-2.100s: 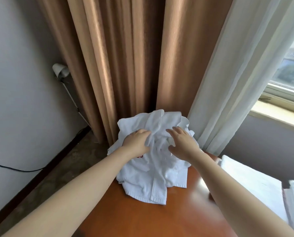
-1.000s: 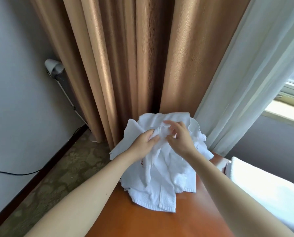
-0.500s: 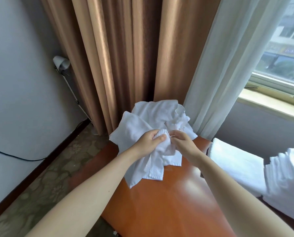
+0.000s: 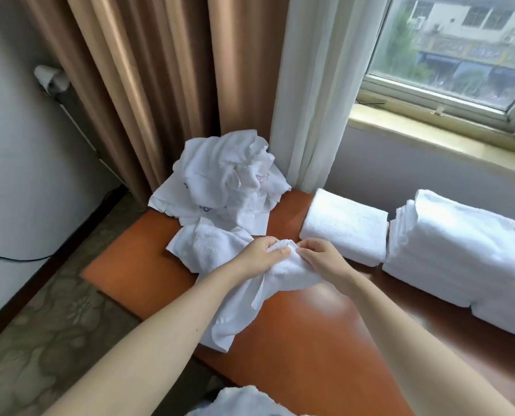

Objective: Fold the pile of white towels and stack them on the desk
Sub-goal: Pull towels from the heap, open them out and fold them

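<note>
Stretching from the middle of the frame to the lower right, the desk [image 4: 310,340] carries everything you are working with. Behind it, the brown curtain [image 4: 148,85] fills the upper left and the sheer white curtain [image 4: 316,85] hangs at upper centre, beside the window [image 4: 460,40]. At the right edge sits the stack of folded towels [image 4: 460,256], with one folded towel [image 4: 346,229] just beside it on the left. The crumpled pile [image 4: 220,181] lies at the desk's far corner, just above centre. Below it, the towel [image 4: 244,301] you hold trails down toward the desk's left edge. Your left hand [image 4: 262,256] and right hand [image 4: 322,256] meet at centre frame, fingers curled, each pinching the same bunched edge of that towel between thumb and fingertips.
</note>
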### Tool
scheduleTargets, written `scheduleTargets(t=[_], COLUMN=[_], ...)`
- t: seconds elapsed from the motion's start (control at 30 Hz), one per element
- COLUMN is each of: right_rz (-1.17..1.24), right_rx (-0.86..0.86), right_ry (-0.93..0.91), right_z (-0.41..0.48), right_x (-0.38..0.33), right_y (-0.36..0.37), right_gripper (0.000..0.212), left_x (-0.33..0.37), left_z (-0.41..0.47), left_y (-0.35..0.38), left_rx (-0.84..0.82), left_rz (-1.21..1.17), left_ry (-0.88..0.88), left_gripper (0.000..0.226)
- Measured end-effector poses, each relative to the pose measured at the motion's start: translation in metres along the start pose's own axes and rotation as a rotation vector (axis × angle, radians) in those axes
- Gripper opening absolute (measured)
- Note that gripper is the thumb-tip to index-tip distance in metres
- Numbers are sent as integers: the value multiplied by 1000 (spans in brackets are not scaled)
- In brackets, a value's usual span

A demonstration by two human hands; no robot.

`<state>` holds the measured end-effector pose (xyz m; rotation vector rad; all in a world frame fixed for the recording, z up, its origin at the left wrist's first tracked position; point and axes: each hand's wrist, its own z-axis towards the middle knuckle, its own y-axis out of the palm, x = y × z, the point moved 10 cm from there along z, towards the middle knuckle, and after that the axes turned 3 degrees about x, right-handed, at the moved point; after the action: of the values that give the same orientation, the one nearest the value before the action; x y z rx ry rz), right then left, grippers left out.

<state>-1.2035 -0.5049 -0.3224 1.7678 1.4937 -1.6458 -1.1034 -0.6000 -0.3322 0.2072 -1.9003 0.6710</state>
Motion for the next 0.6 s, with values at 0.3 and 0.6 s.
scheduleTargets(t=[0.3,0.6], right_rz=[-276,-301], right_rx=[19,139], right_ry=[128,223], right_z=[-58,-88], right_x=[98,147], right_y=[-45,-75], right_gripper=[21,21], left_x=[-10,-9], left_z=[-21,-54], left_y=[96,151], left_rx=[-106,-154], left_rz=[281,564], left_ry=[-56,137], left_gripper=[16,50])
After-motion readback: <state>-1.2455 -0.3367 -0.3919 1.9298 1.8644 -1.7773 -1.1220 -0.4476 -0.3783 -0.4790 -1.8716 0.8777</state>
